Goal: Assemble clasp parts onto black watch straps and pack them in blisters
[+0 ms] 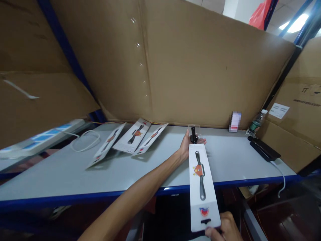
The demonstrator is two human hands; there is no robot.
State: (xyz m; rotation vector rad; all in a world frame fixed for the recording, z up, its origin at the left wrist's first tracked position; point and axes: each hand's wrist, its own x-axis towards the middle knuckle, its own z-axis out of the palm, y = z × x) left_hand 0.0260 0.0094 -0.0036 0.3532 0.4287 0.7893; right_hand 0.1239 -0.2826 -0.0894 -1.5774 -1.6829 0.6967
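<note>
My right hand (225,229) pinches the lower end of a white packaging card (197,187) near its hang hole. The card has a printed picture of a spokeshave and slants up and away from me, over the table's front edge. At its far end, my left hand (185,145) cradles a black-handled spokeshave (193,132) in clear plastic, its thumb on the left and its fingertips showing on the right. The card's top edge overlaps the lower part of the plastic, so how the two are joined is hidden.
Three similar printed cards, including the middle one (132,137), lean on the grey table (75,180) at left. A white power strip (45,137) and cable lie farther left. At right are a phone-like object (234,122), a bottle (257,122) and a black device (264,149). Cardboard (200,67) walls the back.
</note>
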